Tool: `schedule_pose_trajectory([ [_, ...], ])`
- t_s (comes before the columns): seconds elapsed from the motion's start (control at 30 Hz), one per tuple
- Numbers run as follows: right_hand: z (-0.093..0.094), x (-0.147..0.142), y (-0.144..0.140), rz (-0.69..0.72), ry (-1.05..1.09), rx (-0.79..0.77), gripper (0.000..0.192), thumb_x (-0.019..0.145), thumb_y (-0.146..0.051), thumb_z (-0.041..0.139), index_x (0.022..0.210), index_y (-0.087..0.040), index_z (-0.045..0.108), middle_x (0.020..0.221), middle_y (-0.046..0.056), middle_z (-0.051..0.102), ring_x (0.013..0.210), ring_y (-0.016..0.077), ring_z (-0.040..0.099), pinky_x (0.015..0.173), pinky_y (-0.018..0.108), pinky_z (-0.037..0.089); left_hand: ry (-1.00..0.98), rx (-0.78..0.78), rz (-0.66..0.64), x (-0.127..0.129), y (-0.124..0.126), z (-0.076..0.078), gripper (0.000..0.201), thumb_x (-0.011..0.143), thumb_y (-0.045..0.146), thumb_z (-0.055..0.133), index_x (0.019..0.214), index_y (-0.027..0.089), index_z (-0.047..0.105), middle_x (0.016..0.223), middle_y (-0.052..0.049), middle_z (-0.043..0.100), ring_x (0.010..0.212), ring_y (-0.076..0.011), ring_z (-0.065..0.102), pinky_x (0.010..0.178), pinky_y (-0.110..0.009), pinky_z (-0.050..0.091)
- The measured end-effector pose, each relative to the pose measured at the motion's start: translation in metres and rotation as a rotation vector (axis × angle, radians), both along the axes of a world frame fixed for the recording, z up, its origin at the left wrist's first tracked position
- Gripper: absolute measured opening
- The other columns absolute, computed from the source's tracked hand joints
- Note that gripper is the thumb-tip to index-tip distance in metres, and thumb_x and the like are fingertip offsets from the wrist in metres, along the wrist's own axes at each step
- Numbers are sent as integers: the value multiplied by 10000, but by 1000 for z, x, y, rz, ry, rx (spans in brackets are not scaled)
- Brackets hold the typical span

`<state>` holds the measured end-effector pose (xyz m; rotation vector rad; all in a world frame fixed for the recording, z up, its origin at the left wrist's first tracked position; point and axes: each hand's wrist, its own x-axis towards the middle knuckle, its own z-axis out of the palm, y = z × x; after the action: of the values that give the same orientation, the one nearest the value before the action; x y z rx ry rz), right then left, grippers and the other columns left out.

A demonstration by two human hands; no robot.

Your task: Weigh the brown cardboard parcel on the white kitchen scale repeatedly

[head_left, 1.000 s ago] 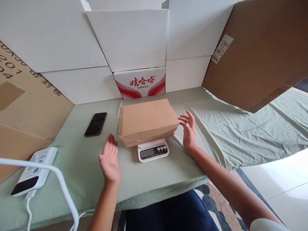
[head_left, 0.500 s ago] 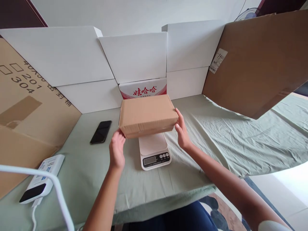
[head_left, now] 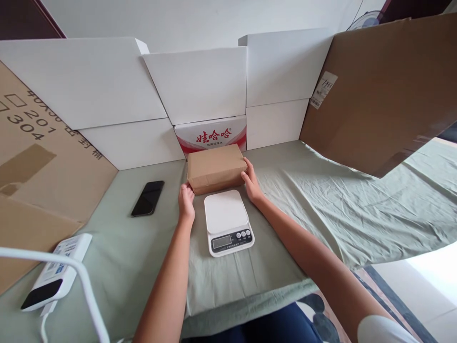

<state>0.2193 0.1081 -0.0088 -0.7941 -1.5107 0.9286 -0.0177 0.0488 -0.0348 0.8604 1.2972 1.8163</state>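
A brown cardboard box (head_left: 216, 167) is held between my two hands, just behind the scale. My left hand (head_left: 186, 202) grips its front left corner, the fingers reaching under or behind the edge. On the right end, my right hand (head_left: 252, 181) presses with the thumb in front and fingers along the side. A white digital kitchen scale (head_left: 226, 212) lies nearer to me, its platform bare and its display blank. Whether the box rests fully on the cloth cannot be made out.
A black phone (head_left: 147, 198) lies on the green cloth (head_left: 143, 267) to the left. Nearer are a white power strip (head_left: 57, 271) and a white curved bar (head_left: 84, 278). White boxes (head_left: 200, 85) line the back; large cartons (head_left: 374, 95) flank both sides.
Both hands have carried the cardboard box away from me and down, from above the scale to behind it. The scale's platform now shows in full.
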Motion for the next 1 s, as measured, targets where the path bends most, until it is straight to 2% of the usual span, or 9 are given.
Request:
schedule_pose_trajectory([
  [0.13,-5,8,12,-43,35,-73,727,938,-605,459,1577,-295,308,1618,83,400,1496,258,375,1235,501,328,25,16,55,-15,-6,10,837,860,795,440,1413,185,587,1586,-219,460,1499,-283,414,1216,-429,311],
  [0.27,-13,38,30,-253,161,-177,724,925,-594,442,1587,-396,226,1595,65,394,1450,238,431,1173,547,392,29,68,209,-49,-19,22,883,893,810,300,1476,189,534,1646,-208,365,1537,-255,340,1227,-403,291],
  [0.33,-15,52,35,-320,197,-221,729,915,-604,440,1582,-384,245,1557,82,429,1412,238,471,1160,558,401,23,81,243,-61,-24,25,891,905,799,264,1487,175,523,1642,-215,370,1532,-254,352,1223,-402,300],
  [0.4,-17,59,37,-329,192,-242,732,909,-619,434,1574,-350,287,1514,103,471,1386,243,497,1149,557,413,11,81,248,-66,-25,25,888,910,784,265,1490,162,520,1637,-223,374,1526,-258,363,1219,-402,305],
  [0.6,-17,45,26,-168,112,-211,712,912,-641,476,1541,-319,390,1494,115,522,1368,252,525,1156,530,419,11,37,173,-54,-16,16,903,891,804,275,1484,174,535,1635,-221,379,1523,-264,366,1219,-393,305],
  [0.8,-11,28,10,0,58,-199,695,909,-616,531,1526,-311,432,1516,102,547,1403,275,522,1172,545,416,51,24,38,-36,-10,5,911,853,849,361,1432,185,596,1598,-230,434,1507,-298,391,1224,-453,294],
  [1.0,-4,13,-1,161,-3,-106,701,890,-517,595,1542,-341,407,1587,27,490,1425,271,499,1229,532,372,86,-13,-30,-28,-7,-2,922,816,852,456,1410,169,628,1583,-223,457,1496,-339,398,1226,-484,298],
])
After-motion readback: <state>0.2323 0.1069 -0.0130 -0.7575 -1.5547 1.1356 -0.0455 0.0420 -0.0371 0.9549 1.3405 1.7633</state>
